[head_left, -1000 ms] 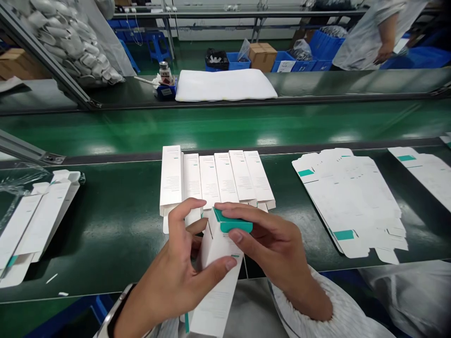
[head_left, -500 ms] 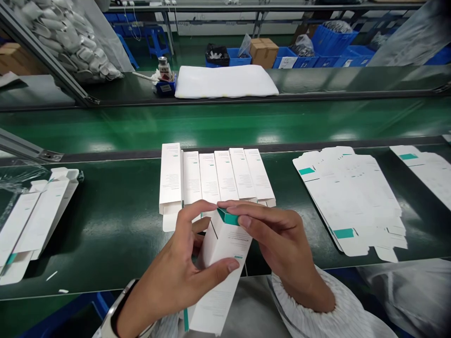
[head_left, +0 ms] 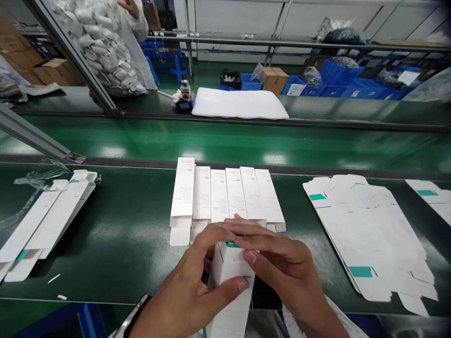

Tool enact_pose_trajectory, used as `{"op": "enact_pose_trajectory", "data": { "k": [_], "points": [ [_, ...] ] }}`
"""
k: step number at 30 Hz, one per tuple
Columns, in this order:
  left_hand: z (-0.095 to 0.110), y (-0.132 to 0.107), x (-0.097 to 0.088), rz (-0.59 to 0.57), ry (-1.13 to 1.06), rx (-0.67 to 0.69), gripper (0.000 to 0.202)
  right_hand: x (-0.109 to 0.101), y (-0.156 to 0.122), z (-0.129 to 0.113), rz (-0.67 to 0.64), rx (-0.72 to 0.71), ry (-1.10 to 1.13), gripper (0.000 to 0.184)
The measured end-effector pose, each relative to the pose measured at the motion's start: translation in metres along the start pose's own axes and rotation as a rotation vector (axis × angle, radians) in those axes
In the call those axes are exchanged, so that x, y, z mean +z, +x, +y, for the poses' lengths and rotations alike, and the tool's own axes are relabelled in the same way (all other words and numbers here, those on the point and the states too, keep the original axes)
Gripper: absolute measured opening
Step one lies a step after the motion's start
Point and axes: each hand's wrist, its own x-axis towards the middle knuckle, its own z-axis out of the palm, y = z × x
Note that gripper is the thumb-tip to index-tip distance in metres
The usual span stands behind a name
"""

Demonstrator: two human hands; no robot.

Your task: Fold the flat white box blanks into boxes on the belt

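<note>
Both my hands are together on a white folding carton (head_left: 230,286) at 6 o'clock; my left hand (head_left: 185,286) wraps its side, apparently to steady it, while my right hand (head_left: 282,265) lies across its top end, over the teal flap (head_left: 231,244); six cartons (head_left: 220,197) lie side by side at 12 o'clock, seemingly lined up for easy reach; flat carton blanks (head_left: 369,234) lie at 3 o'clock

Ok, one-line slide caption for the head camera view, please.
Left hand and right hand hold a white carton beside a row of white cartons.
</note>
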Motion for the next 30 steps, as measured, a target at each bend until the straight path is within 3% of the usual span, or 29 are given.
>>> {"op": "enact_pose_trajectory", "data": {
  "k": [5, 10, 12, 14, 16, 18, 20, 23, 25, 26, 29, 30],
  "points": [
    [0.006, 0.004, 0.001, 0.071, -0.069, 0.041, 0.054, 0.009, -0.002, 0.005, 0.011, 0.088, 0.014, 0.029],
    [0.026, 0.019, -0.003, 0.318, -0.190, 0.226, 0.056, 0.033, -0.015, 0.015, 0.001, 0.244, 0.273, 0.090],
    [0.029, 0.027, -0.012, 0.409, -0.136, 0.319, 0.051, 0.036, -0.013, 0.019, 0.001, 0.287, 0.309, 0.080],
    [0.026, 0.037, -0.026, 0.505, -0.015, 0.377, 0.047, 0.035, -0.003, 0.024, 0.137, 0.304, 0.261, 0.062],
    [0.017, 0.047, -0.042, 0.603, 0.082, 0.310, 0.048, 0.033, 0.016, 0.032, 0.315, 0.303, 0.171, 0.055],
    [0.003, 0.057, -0.056, 0.609, 0.052, 0.122, 0.058, 0.037, 0.037, 0.043, 0.373, 0.307, 0.110, 0.061],
    [-0.012, 0.064, -0.064, 0.526, -0.044, -0.032, 0.071, 0.046, 0.054, 0.054, 0.299, 0.314, 0.058, 0.073],
    [-0.026, 0.067, -0.065, 0.465, -0.081, -0.059, 0.077, 0.051, 0.058, 0.063, 0.184, 0.291, -0.040, 0.083],
    [-0.023, 0.062, -0.064, 0.499, -0.069, -0.056, 0.073, 0.030, 0.046, 0.061, 0.227, 0.246, -0.157, 0.080],
    [-0.017, 0.057, -0.064, 0.527, -0.061, -0.040, 0.065, 0.009, 0.037, 0.058, 0.299, 0.217, -0.254, 0.077],
    [0.009, 0.032, -0.067, 0.610, -0.054, 0.148, 0.027, -0.080, 0.011, 0.052, 0.628, 0.154, -0.741, 0.070],
    [0.018, 0.020, -0.068, 0.619, -0.057, 0.231, 0.017, -0.111, 0.003, 0.050, 0.708, 0.218, -0.960, 0.069]
  ]
}}
